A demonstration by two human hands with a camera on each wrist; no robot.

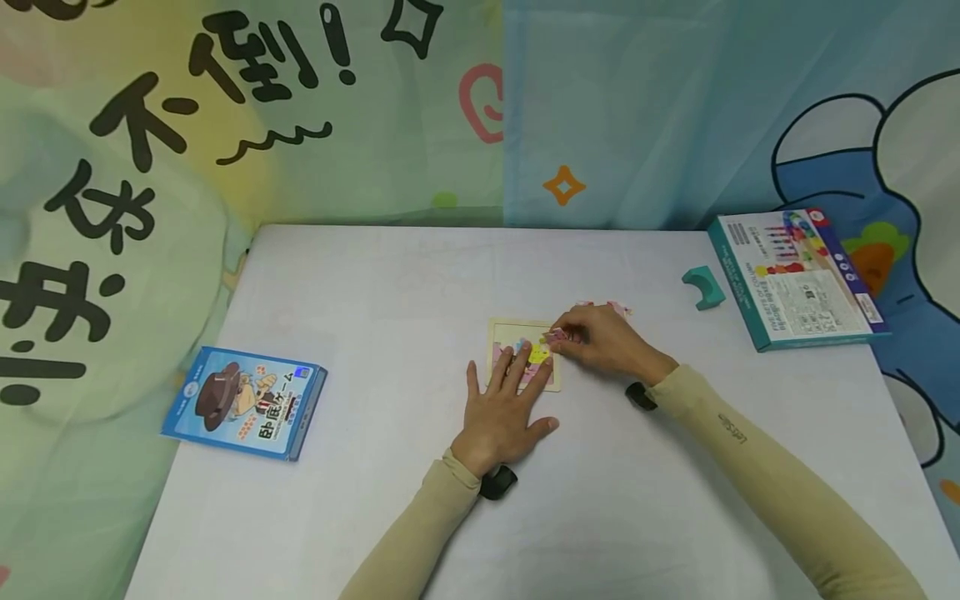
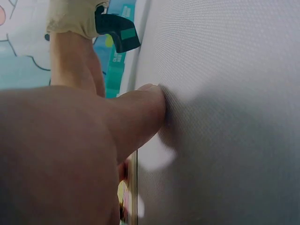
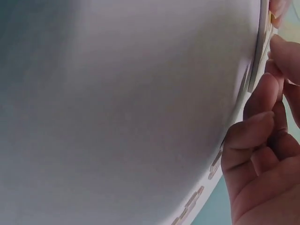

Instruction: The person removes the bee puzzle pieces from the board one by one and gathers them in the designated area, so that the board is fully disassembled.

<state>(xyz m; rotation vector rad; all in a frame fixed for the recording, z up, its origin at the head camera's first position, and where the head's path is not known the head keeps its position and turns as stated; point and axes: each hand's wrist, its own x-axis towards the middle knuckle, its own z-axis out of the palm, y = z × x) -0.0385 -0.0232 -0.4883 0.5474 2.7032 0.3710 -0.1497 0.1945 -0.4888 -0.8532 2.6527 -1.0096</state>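
A small square jigsaw puzzle board (image 1: 498,327) with a pale wooden rim lies mid-table, pink and yellow pieces inside it. Spread fingers of my left hand (image 1: 504,421) rest across its lower part, and the thumb touches the white tablecloth in the left wrist view. At the board's right edge, my right hand (image 1: 609,343) pinches a pink puzzle piece (image 1: 555,335) between thumb and fingertips. Loose puzzle pieces (image 1: 619,309) lie behind the right hand, partly hidden by it; some puzzle pieces (image 3: 191,200) also show in the right wrist view.
A blue box (image 1: 247,404) with a cartoon dog in a hat lies at the left of the white table (image 1: 360,292). Toward the back right are a teal arch-shaped block (image 1: 703,287) and a teal-edged white box (image 1: 798,279). Printed cloth (image 1: 637,108) hangs behind.
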